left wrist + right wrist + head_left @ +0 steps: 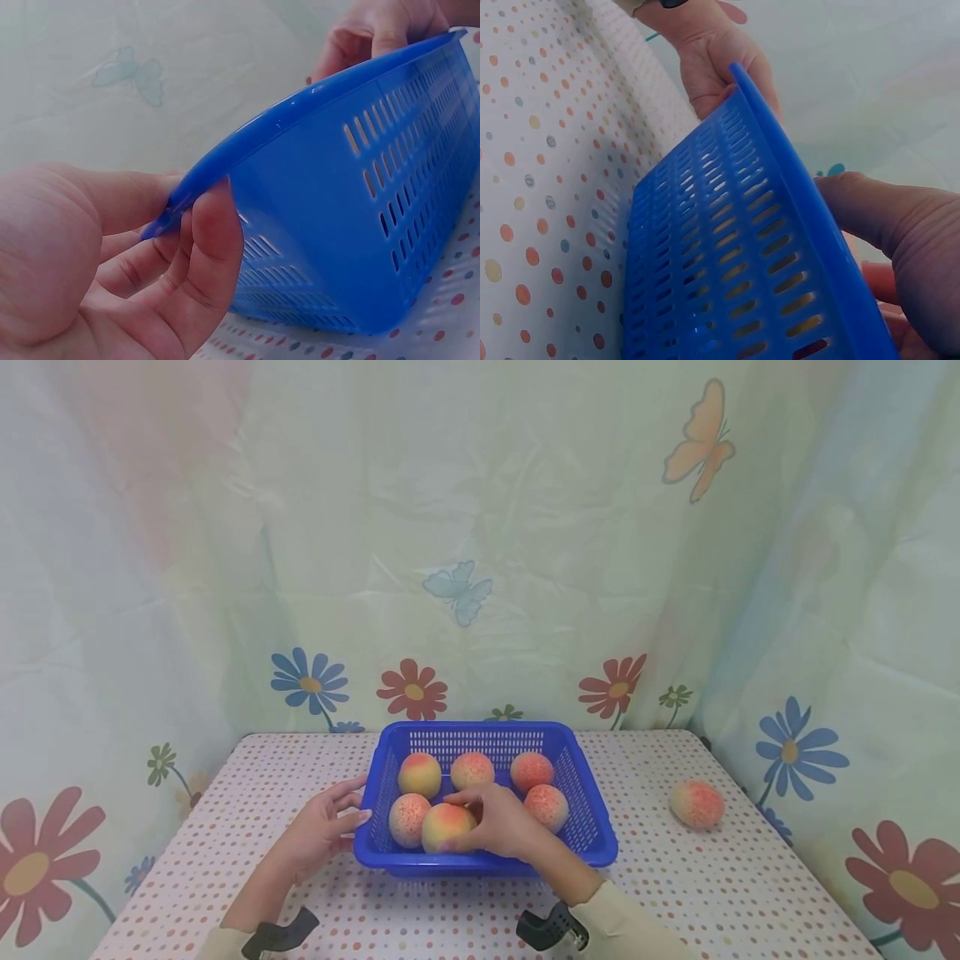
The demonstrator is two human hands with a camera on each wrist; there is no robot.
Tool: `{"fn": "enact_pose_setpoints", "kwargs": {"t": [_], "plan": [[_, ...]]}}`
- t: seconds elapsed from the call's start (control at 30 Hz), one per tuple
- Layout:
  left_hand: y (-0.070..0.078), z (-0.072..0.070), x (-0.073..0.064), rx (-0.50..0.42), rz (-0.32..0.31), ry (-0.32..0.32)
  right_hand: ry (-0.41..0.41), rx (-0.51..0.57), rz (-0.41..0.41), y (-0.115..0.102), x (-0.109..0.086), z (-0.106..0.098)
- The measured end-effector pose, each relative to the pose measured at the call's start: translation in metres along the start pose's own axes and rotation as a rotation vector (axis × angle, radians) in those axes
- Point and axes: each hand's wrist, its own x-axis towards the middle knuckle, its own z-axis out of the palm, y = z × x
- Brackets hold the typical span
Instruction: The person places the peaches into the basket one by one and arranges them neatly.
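Note:
A blue plastic basket point(592, 852) with slotted walls stands on the table, holding several peaches. My left hand point(315, 833) pinches the basket's left rim, thumb above and fingers curled beneath, plainly seen in the left wrist view point(161, 262). Over the front rim reaches my right hand point(501, 821), gripping a yellow-red peach point(444, 827) at the front of the basket between thumb and fingers. Right beside that one lies a speckled peach point(409, 821). In the right wrist view the basket wall point(705, 240) hides most of the gripped peach.
A lone peach point(697, 804) lies on the table to the right, outside the basket. Dotted cloth point(300, 760) covers the tabletop. A curtain point(525, 527) printed with flowers and butterflies hangs behind and on both sides.

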Motion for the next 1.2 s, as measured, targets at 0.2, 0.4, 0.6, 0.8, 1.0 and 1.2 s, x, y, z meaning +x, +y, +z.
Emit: {"fn": "enact_pose_setpoints", "kwargs": {"t": [0.2, 0.4, 0.6, 0.8, 1.0, 1.2], "plan": [[0.0, 0.0, 0.0, -0.005, 0.001, -0.006, 0.013, -0.077, 0.005, 0.001, -0.004, -0.002], [0.0, 0.0, 0.0, -0.013, -0.002, -0.005, 0.02, -0.121, 0.014, -0.001, -0.004, -0.001], [0.0, -0.001, 0.001, -0.013, -0.002, -0.006, 0.019, -0.086, 0.036, 0.0, -0.007, -0.005], [-0.002, -0.001, 0.0, -0.007, -0.001, -0.003, 0.024, 0.008, 0.024, 0.005, -0.012, -0.011], [-0.001, -0.001, -0.001, -0.012, -0.004, -0.001, 0.03, 0.083, -0.002, 0.008, -0.021, -0.019], [-0.001, -0.001, 0.0, -0.018, -0.007, -0.003, 0.059, 0.099, 0.002, 0.009, -0.031, -0.03]]}}
